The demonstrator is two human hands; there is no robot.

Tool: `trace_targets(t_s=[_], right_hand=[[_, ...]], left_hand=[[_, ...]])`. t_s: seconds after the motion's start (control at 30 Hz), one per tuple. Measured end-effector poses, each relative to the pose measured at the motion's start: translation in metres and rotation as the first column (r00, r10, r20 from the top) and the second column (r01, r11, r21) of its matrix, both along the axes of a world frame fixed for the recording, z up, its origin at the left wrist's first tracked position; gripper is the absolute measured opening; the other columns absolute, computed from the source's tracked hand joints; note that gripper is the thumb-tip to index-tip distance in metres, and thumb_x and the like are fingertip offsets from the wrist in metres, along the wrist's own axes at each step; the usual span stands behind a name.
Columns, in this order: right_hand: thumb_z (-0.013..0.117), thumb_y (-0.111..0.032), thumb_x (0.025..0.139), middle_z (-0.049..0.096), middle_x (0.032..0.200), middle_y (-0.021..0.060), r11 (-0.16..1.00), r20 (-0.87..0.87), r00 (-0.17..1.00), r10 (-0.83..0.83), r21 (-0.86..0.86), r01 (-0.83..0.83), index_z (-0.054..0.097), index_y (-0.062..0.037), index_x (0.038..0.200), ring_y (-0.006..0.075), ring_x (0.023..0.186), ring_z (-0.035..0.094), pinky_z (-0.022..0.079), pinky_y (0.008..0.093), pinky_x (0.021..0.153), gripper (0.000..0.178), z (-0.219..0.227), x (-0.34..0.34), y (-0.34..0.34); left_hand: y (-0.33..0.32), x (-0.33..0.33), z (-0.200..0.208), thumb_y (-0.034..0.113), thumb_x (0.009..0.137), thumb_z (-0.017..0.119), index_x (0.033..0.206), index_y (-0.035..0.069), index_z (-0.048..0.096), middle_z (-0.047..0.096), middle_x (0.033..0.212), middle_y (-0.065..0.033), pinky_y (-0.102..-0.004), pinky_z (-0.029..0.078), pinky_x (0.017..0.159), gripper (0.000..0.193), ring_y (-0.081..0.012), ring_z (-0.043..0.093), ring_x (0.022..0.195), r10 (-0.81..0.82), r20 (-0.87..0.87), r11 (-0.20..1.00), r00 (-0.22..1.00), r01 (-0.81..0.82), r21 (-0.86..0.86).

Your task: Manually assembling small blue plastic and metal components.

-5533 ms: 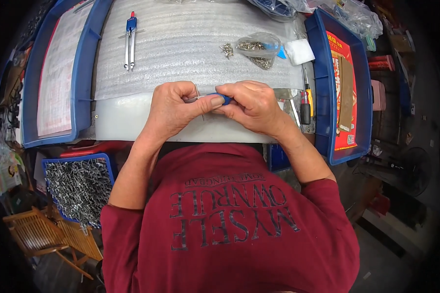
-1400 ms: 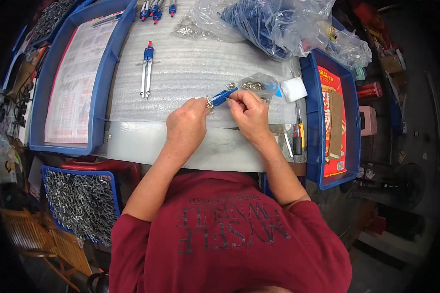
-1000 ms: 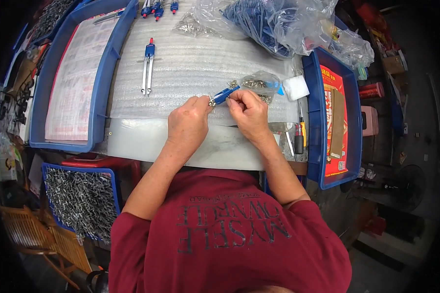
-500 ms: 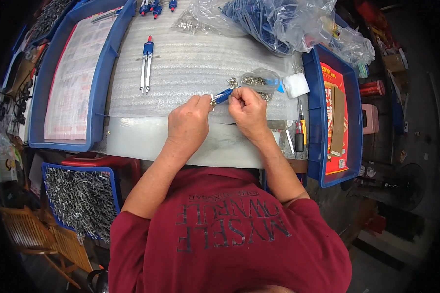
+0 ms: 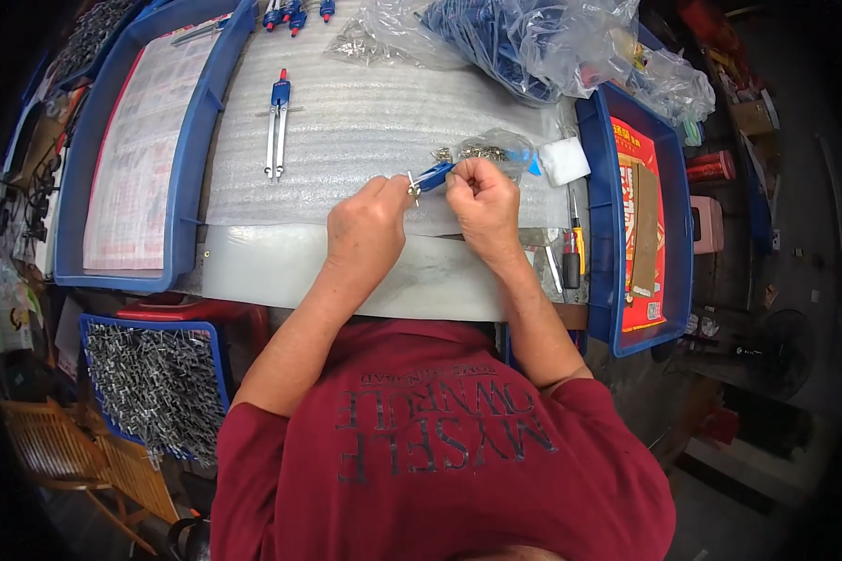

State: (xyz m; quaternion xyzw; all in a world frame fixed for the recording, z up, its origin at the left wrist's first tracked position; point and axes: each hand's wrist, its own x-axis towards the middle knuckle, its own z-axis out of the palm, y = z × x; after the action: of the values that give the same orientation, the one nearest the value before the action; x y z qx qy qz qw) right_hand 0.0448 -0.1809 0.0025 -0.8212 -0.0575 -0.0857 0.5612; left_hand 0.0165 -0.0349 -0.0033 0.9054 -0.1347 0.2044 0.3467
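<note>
In the head view, my left hand sits near the centre of the frame, its thumb and fingers gripping the metal end of a blue compass head. That piece lies between my two hands, slanting up toward the right, with a thin metal crosspiece standing across its lower left end. My right hand is curled closed at the upper right end of it (my own knuckles hide whether those fingertips pinch the piece or something smaller).

Left of upper centre, a finished-looking compass lies on the foam sheet, red tip up, legs pointing toward me. More blue compasses lie at the top edge. Just beyond my right hand are a little pile of metal parts, a clear bag of similar ones and a white block. Two screwdrivers lie right of centre, beside a blue tray. At lower left, a blue-rimmed basket is heaped with grey metal pieces.
</note>
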Motion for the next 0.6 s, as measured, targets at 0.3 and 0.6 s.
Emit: trace_targets(t_s=[0.3,0.6], right_hand=[[0.055,-0.002,0.078,0.042,0.064,-0.0074,0.997,0.006,0.999,0.048,0.060,-0.049,0.051,-0.0018,0.074,0.0009,0.057,0.033,0.028,0.0166,0.048,0.006,-0.0007,-0.0021,-0.0034],[0.053,-0.002,0.081,0.046,0.063,-0.0033,0.925,-0.082,0.989,0.125,0.370,-0.086,0.050,-0.0032,0.078,0.0028,0.050,0.039,0.031,0.0168,0.044,0.004,-0.0031,-0.0050,-0.0025]], left_hand=[[-0.0030,0.0016,0.0003,0.002,0.069,0.054,0.086,0.006,0.053,0.047,0.065,-0.0046,-0.0307,0.043,0.044,0.018,-0.0186,0.053,0.053,0.060,0.204,0.983,0.977,-0.094,0.159],[-0.0024,0.0012,0.0047,0.005,0.069,0.054,0.089,0.006,0.055,0.044,0.063,-0.0032,-0.0284,0.041,0.044,0.021,-0.0164,0.048,0.051,0.060,0.279,0.974,0.958,-0.117,0.192]])
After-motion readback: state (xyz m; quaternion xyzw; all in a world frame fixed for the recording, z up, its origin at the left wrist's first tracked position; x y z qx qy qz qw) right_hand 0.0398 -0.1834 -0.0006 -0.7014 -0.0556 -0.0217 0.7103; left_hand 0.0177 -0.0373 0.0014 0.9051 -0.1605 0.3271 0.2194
